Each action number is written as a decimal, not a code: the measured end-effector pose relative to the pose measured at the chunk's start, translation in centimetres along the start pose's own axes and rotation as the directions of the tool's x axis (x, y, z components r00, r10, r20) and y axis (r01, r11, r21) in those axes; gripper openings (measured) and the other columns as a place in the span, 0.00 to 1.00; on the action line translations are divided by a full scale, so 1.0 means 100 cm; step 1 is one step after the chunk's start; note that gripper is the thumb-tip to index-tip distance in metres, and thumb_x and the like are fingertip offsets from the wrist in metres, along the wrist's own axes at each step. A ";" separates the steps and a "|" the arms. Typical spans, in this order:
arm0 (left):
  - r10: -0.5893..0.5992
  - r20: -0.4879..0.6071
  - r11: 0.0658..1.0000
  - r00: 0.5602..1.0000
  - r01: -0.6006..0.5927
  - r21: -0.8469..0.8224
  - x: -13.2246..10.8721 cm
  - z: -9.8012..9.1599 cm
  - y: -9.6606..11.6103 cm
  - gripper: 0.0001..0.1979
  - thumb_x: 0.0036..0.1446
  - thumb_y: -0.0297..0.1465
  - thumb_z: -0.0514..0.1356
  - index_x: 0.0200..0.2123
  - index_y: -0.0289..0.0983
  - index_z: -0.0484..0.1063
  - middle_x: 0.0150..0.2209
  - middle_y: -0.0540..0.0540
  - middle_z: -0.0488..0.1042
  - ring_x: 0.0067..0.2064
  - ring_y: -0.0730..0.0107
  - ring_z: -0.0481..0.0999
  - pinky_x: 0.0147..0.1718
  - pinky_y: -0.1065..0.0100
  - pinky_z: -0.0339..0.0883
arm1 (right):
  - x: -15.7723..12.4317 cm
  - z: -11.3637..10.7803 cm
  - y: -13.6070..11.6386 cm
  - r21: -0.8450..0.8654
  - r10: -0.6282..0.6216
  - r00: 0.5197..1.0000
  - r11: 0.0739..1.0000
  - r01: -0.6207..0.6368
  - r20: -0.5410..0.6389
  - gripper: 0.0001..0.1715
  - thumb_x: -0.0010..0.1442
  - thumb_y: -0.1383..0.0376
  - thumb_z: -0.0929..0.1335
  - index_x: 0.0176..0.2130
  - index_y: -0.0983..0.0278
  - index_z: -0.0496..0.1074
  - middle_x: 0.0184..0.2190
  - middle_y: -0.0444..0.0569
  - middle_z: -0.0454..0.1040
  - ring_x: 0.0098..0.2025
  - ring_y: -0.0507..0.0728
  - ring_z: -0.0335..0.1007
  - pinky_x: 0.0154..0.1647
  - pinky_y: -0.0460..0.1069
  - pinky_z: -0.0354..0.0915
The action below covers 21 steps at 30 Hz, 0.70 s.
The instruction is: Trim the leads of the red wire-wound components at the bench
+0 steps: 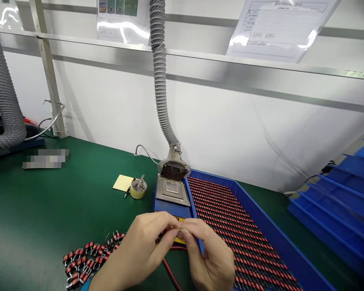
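Observation:
My left hand (145, 242) and my right hand (208, 250) meet low in the middle of the view, both closed in a pinch with fingertips touching. A thin yellowish bit (180, 229) shows between the fingertips. Dark and reddish colour shows inside the left-hand grip, but fingers hide most of what is held there. Beside my left wrist lies a loose heap of small red-and-black coil parts (86, 258) with bent metal legs. Just beyond the hands stands a blue bench device (172, 208) with a stepped metal top plate (172, 190).
A blue tray (261, 214) on the right holds dense rows of red-and-black parts. Over the device hangs a grey extraction hose (160, 76). A small round tin (138, 190), pen and yellow notes (123, 182) sit left. Blue stacked trays (339, 202) stand far right. A red cable (170, 273) runs below.

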<state>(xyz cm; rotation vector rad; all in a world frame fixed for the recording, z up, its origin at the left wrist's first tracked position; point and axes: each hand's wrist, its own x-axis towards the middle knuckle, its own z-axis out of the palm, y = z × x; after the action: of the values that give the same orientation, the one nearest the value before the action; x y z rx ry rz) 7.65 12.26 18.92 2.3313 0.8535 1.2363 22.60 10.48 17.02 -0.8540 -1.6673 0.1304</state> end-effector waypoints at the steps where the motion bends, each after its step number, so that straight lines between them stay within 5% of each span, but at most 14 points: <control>1: 0.075 -0.013 0.993 0.997 -0.074 0.092 0.000 0.001 -0.001 0.08 0.61 0.26 0.49 0.33 0.38 0.67 0.27 0.51 0.71 0.28 0.75 0.68 0.28 0.74 0.60 | -0.001 0.002 0.000 0.031 0.101 0.995 0.994 -0.102 0.018 0.05 0.56 0.71 0.65 0.30 0.62 0.69 0.23 0.45 0.70 0.25 0.52 0.67 0.26 0.46 0.65; 4: 0.271 -0.038 0.912 0.962 -0.244 0.330 0.000 0.005 -0.004 0.09 0.60 0.24 0.48 0.33 0.36 0.67 0.23 0.50 0.69 0.24 0.72 0.65 0.24 0.70 0.56 | -0.002 0.009 -0.002 0.369 0.450 0.870 0.788 -0.493 0.202 0.17 0.62 0.61 0.60 0.22 0.62 0.59 0.14 0.38 0.55 0.15 0.48 0.53 0.15 0.43 0.54; 6: 0.287 -0.072 0.908 0.955 -0.247 0.338 0.000 0.005 -0.005 0.08 0.59 0.24 0.49 0.33 0.36 0.66 0.22 0.50 0.69 0.23 0.72 0.65 0.24 0.71 0.56 | -0.001 0.011 -0.003 0.554 0.504 0.789 0.567 -0.609 0.352 0.21 0.63 0.58 0.58 0.21 0.61 0.55 0.11 0.35 0.49 0.13 0.47 0.47 0.13 0.43 0.50; 7: 0.253 -0.091 0.931 0.963 -0.217 0.292 0.000 0.005 -0.004 0.07 0.60 0.24 0.49 0.33 0.36 0.66 0.23 0.51 0.69 0.24 0.73 0.66 0.24 0.71 0.57 | 0.000 0.011 -0.002 0.603 0.488 0.794 0.527 -0.599 0.363 0.22 0.63 0.58 0.57 0.20 0.61 0.55 0.10 0.36 0.49 0.12 0.47 0.47 0.13 0.43 0.50; 10: 0.051 -0.086 0.997 0.995 -0.046 0.056 0.000 0.001 0.000 0.06 0.60 0.26 0.50 0.32 0.37 0.65 0.26 0.52 0.70 0.26 0.76 0.68 0.27 0.76 0.60 | 0.002 0.007 0.000 0.532 0.407 0.900 0.733 -0.424 0.156 0.18 0.60 0.61 0.62 0.21 0.63 0.63 0.14 0.41 0.61 0.18 0.49 0.60 0.20 0.44 0.59; 12: -0.058 -0.037 0.996 0.998 0.055 -0.070 -0.001 -0.001 0.002 0.06 0.61 0.27 0.51 0.32 0.38 0.65 0.27 0.53 0.71 0.28 0.78 0.68 0.28 0.78 0.61 | 0.003 0.003 0.001 0.333 0.290 0.957 0.901 -0.276 0.009 0.05 0.56 0.66 0.67 0.27 0.63 0.70 0.21 0.45 0.70 0.25 0.52 0.67 0.26 0.45 0.64; 16: -0.040 -0.014 0.998 0.999 0.039 -0.053 -0.001 -0.001 0.000 0.06 0.61 0.28 0.50 0.33 0.39 0.66 0.28 0.53 0.71 0.28 0.78 0.68 0.28 0.77 0.60 | 0.001 0.002 -0.001 0.061 0.047 0.998 0.997 -0.044 -0.047 0.08 0.54 0.73 0.67 0.33 0.61 0.72 0.26 0.46 0.74 0.29 0.53 0.70 0.30 0.47 0.66; 19: 0.157 -0.053 0.967 0.986 -0.143 0.212 -0.001 0.004 -0.004 0.08 0.61 0.25 0.48 0.33 0.37 0.66 0.25 0.52 0.69 0.26 0.74 0.67 0.26 0.72 0.58 | -0.001 0.006 -0.003 0.096 0.246 0.969 0.964 -0.246 0.012 0.10 0.58 0.66 0.64 0.26 0.63 0.68 0.20 0.44 0.68 0.22 0.51 0.65 0.24 0.46 0.62; 21: 0.267 -0.054 0.911 0.962 -0.233 0.340 -0.002 0.007 -0.005 0.09 0.60 0.24 0.48 0.32 0.37 0.65 0.23 0.52 0.67 0.24 0.73 0.64 0.24 0.70 0.54 | 0.000 0.007 -0.003 0.310 0.424 0.891 0.835 -0.454 0.163 0.19 0.62 0.61 0.60 0.21 0.62 0.62 0.14 0.40 0.59 0.16 0.49 0.59 0.18 0.45 0.58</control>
<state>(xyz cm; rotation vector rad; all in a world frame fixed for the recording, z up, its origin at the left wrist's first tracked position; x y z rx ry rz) 7.98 12.47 18.14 2.7388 0.8721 1.4156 21.81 10.51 16.90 -0.9596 -1.4414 0.7676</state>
